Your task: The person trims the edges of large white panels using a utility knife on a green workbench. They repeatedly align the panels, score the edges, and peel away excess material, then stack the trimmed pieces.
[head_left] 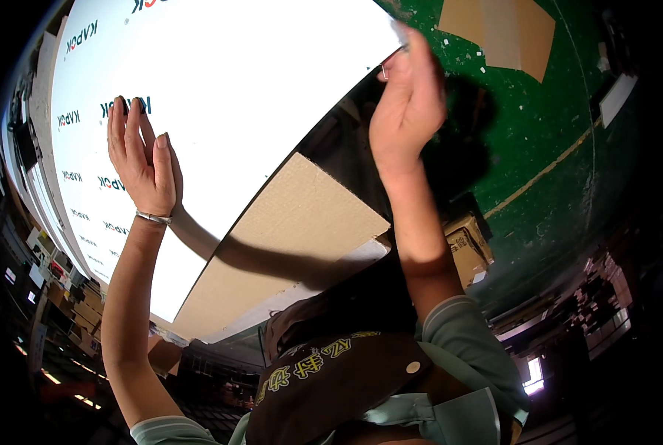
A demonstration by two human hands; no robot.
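A large white panel [272,89] with a repeated printed logo fills the upper left of the head view. My left hand [142,163] lies flat on it, fingers stretched out and thumb apart, a band round the wrist. At the panel's right corner is my right hand [411,104], its fingers bent about the edge and the thumb just below it. Its fingertips are slightly blurred, and a small grey glint at the corner is too unclear to name. Beneath the panel, a brown cardboard sheet [302,222] sticks out toward me.
The green floor [524,133] to the right carries small white scraps and a yellowish line. A flat cardboard piece [502,30] lies at the far right. Near my right forearm stands a cardboard box [468,252]. Stacked boxes [87,311] are at the left.
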